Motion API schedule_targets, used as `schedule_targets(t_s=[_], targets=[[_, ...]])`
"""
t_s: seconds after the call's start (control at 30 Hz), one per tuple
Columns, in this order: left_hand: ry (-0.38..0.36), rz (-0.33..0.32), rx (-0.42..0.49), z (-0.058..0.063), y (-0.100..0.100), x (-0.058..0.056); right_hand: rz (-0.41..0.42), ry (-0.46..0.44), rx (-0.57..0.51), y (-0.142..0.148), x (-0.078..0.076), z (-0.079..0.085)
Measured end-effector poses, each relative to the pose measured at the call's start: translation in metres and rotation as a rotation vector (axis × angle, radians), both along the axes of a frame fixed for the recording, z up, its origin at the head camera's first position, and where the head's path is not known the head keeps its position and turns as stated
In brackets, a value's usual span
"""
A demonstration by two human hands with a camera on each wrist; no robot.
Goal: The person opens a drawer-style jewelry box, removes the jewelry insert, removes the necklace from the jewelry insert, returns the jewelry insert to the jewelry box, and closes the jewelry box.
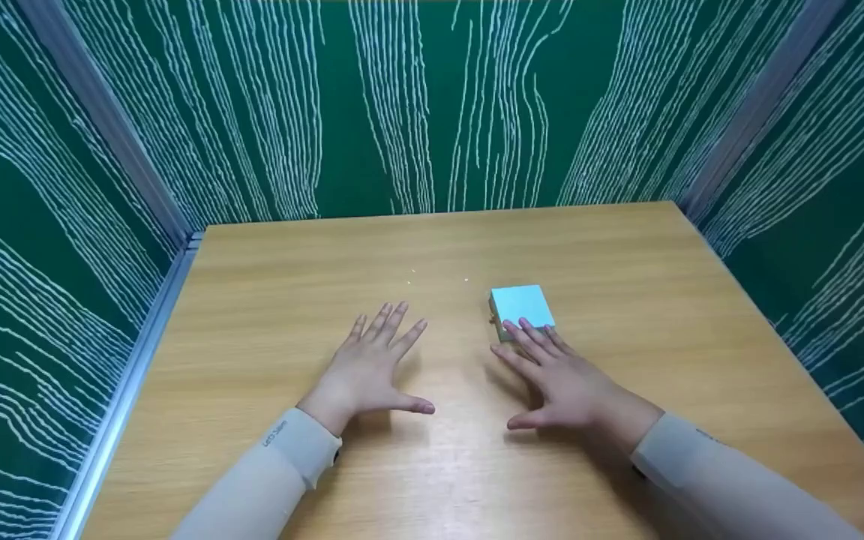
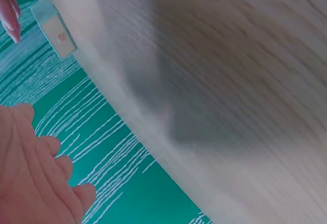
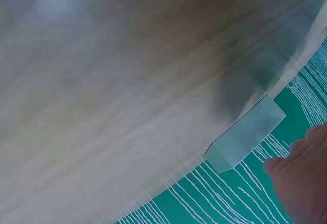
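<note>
While the left hand [image 1: 363,371] and right hand [image 1: 563,382] lie spread and grasp nothing, we see the box [image 1: 522,305] on the table [image 1: 312,262], near the latter. Its knob [image 2: 62,37] faces left; seen nearly square from above, it shows us no clear long axis. It is light blue, with a cream panel [image 2: 53,31] around the knob.

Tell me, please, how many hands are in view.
2: the left hand over the table; the right hand to its right, partly in front of the blue-topped box in the head view.
</note>
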State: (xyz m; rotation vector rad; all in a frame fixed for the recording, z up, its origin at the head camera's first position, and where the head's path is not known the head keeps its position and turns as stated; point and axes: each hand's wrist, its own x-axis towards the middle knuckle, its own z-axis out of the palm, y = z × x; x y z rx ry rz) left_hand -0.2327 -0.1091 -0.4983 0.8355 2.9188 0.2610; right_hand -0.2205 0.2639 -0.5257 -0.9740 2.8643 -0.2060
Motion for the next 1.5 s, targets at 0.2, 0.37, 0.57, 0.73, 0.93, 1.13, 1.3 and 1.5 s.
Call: schedule_targets(t_s=[0.2, 0.37, 0.57, 0.73, 0.93, 1.13, 1.3, 1.5], targets=[[-0.011, -0.017, -0.016, -0.001, 0.006, -0.005, -0.02, -0.01, -0.001, 0.003, 0.002, 0.002], [-0.02, -0.025, -0.007, -0.001, 0.012, -0.011, -0.044, -0.002, -0.007, 0.006, 0.002, 0.006], [-0.055, -0.035, -0.004, -0.003, 0.02, -0.016, -0.075, -0.018, -0.028, 0.01, 0.002, 0.006], [-0.062, -0.026, -0.013, -0.005, 0.026, -0.026, -0.092, -0.027, -0.066, 0.015, -0.006, 0.009], [-0.087, -0.01, -0.01, -0.004, 0.032, -0.033, -0.148, -0.061, -0.069, 0.02, -0.016, 0.011], [-0.086, -0.002, 0.001, -0.007, 0.038, -0.041, -0.199, -0.075, -0.081, 0.028, -0.025, 0.007], [-0.087, 0.015, -0.005, -0.012, 0.04, -0.047, -0.235, -0.102, -0.1, 0.033, -0.033, 0.007], [-0.094, 0.035, 0.034, -0.014, 0.046, -0.054, -0.298, -0.13, -0.162, 0.039, -0.043, 0.008]])
